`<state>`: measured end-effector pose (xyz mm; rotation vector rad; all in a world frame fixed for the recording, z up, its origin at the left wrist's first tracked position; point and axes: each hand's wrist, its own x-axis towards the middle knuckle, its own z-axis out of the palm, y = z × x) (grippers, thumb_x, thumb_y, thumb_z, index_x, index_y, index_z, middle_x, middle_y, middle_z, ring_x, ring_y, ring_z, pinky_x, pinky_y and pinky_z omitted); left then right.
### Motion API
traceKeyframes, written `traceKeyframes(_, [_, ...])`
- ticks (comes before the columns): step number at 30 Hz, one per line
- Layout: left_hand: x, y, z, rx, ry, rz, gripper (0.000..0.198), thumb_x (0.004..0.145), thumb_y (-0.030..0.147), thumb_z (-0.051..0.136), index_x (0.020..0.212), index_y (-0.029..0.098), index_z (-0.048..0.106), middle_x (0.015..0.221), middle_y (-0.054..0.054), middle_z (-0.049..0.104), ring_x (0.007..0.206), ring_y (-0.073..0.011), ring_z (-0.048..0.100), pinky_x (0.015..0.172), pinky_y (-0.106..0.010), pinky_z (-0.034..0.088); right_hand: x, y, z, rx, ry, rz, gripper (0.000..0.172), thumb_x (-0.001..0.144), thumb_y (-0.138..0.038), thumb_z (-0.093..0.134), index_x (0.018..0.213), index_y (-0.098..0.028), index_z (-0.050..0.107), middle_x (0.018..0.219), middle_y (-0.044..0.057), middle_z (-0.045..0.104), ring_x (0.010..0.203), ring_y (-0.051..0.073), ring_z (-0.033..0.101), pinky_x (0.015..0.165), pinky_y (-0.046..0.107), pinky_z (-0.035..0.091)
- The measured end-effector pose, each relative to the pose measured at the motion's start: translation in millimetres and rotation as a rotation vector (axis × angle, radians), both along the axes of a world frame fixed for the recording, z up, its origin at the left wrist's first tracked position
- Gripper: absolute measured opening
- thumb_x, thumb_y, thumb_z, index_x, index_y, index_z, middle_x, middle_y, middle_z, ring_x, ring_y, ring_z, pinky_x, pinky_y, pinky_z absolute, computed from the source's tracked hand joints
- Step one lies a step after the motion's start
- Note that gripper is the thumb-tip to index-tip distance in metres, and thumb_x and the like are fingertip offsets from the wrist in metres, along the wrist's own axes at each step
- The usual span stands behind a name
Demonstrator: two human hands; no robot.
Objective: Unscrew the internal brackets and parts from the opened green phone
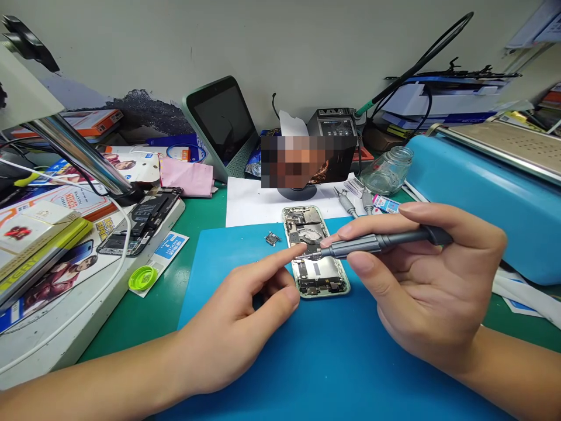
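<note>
My right hand (442, 286) holds a grey precision screwdriver (359, 246) between thumb and fingers, its shaft slanting left over an opened phone (322, 272). The phone lies on the blue mat with its inner parts showing. My left hand (249, 316) has its index finger stretched to the screwdriver's tip, seemingly touching it. The left thumb stands apart from that finger, and the other fingers curl underneath. Whether a screw sits at the tip is too small to tell. A small dark phone part (272, 238) lies on the mat left of the phone.
Beyond the phone are grey screwdrivers (346, 203) and a glass jar (388, 169). A large blue machine (473, 199) borders the right side. On the left lie another opened phone (140, 219), a green cap (143, 278) and a lamp post (83, 155). A tablet-like screen (224, 120) stands behind.
</note>
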<state>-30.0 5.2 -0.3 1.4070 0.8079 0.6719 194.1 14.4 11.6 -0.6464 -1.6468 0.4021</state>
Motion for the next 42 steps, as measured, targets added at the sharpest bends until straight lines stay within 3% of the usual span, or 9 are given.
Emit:
traceKeyframes(10, [1, 1, -2.4, 0.012, -0.005, -0.008, 0.043, 0.108, 0.031, 0.056, 0.151, 0.032, 0.054, 0.088, 0.004, 0.06, 0.079, -0.0125, 0.051, 0.073, -0.028, 0.04, -1, -1, -2.8, -0.022, 0.012, 0.004, 0.063, 0.085, 0.007, 0.071, 0.132, -0.031, 0.056, 0.106, 0.0, 0.075, 0.093, 0.016, 0.077, 0.073, 0.028, 0.071])
traceKeyframes(15, [3, 1, -2.5, 0.065, 0.017, 0.053, 0.038, 0.105, 0.029, 0.057, 0.144, 0.029, 0.057, 0.089, 0.004, 0.06, 0.076, -0.012, 0.052, 0.07, -0.027, 0.043, -3, -4, 1.9, -0.039, 0.104, -0.052, 0.059, 0.084, 0.004, 0.074, 0.128, -0.033, 0.06, 0.101, -0.001, 0.076, 0.086, 0.018, 0.077, 0.066, 0.031, 0.069])
traceKeyframes(18, [4, -2, -2.3, 0.173, 0.077, 0.111, 0.029, 0.106, 0.028, 0.054, 0.134, 0.029, 0.06, 0.086, 0.005, 0.06, 0.073, -0.0117, 0.053, 0.065, -0.025, 0.045, -2, -2, 2.5, -0.103, 0.159, -0.072, 0.057, 0.086, -0.002, 0.077, 0.129, -0.035, 0.061, 0.096, -0.001, 0.076, 0.085, 0.019, 0.077, 0.061, 0.029, 0.066])
traceKeyframes(21, [2, -6, -1.9, 0.354, 0.22, 0.144, 0.025, 0.104, 0.024, 0.053, 0.129, 0.03, 0.059, 0.085, 0.006, 0.059, 0.069, -0.0115, 0.053, 0.06, -0.024, 0.044, 3, 4, 1.2, -0.212, 0.21, -0.075, 0.053, 0.088, -0.009, 0.079, 0.13, -0.037, 0.06, 0.093, -0.001, 0.076, 0.09, 0.02, 0.077, 0.067, 0.03, 0.067])
traceKeyframes(24, [1, -10, -1.6, 0.656, 0.358, 0.083, 0.03, 0.1, 0.018, 0.054, 0.129, 0.026, 0.057, 0.089, 0.003, 0.063, 0.072, -0.0139, 0.057, 0.063, -0.028, 0.047, 11, 10, -0.6, -0.343, 0.278, -0.06, 0.047, 0.09, -0.015, 0.079, 0.126, -0.036, 0.057, 0.093, -0.001, 0.078, 0.093, 0.019, 0.077, 0.076, 0.032, 0.07])
traceKeyframes(27, [0, -12, -2.2, 0.991, 0.461, -0.013, 0.031, 0.098, 0.016, 0.055, 0.129, 0.017, 0.058, 0.092, -0.004, 0.066, 0.079, -0.0212, 0.062, 0.065, -0.036, 0.052, 16, 16, -1.9, -0.447, 0.338, -0.049, 0.041, 0.09, -0.019, 0.08, 0.118, -0.034, 0.056, 0.095, -0.002, 0.079, 0.09, 0.017, 0.078, 0.074, 0.029, 0.071])
traceKeyframes(29, [0, -13, -3.0, 1.111, 0.513, -0.047, 0.032, 0.098, 0.017, 0.055, 0.129, 0.012, 0.059, 0.093, -0.007, 0.067, 0.077, -0.0237, 0.063, 0.063, -0.039, 0.053, 19, 18, -2.8, -0.486, 0.358, -0.057, 0.039, 0.089, -0.02, 0.081, 0.116, -0.033, 0.056, 0.095, -0.003, 0.079, 0.091, 0.016, 0.078, 0.074, 0.027, 0.071])
traceKeyframes(36, [0, -15, -4.3, 1.204, 0.555, -0.069, 0.033, 0.099, 0.018, 0.057, 0.128, 0.006, 0.066, 0.089, -0.008, 0.069, 0.071, -0.0224, 0.064, 0.057, -0.039, 0.055, 18, 17, -5.6, -0.475, 0.265, -0.041, 0.047, 0.093, -0.021, 0.077, 0.131, -0.037, 0.056, 0.095, -0.004, 0.078, 0.092, 0.015, 0.077, 0.08, 0.025, 0.071])
traceKeyframes(42, [1, -14, -4.2, 1.218, 0.589, -0.083, 0.038, 0.1, 0.022, 0.057, 0.132, 0.005, 0.066, 0.091, -0.01, 0.069, 0.074, -0.024, 0.066, 0.059, -0.04, 0.056, 15, 5, -4.6, -0.292, 0.093, -0.071, 0.055, 0.091, -0.011, 0.075, 0.136, -0.037, 0.058, 0.096, -0.003, 0.073, 0.089, 0.016, 0.074, 0.066, 0.025, 0.065])
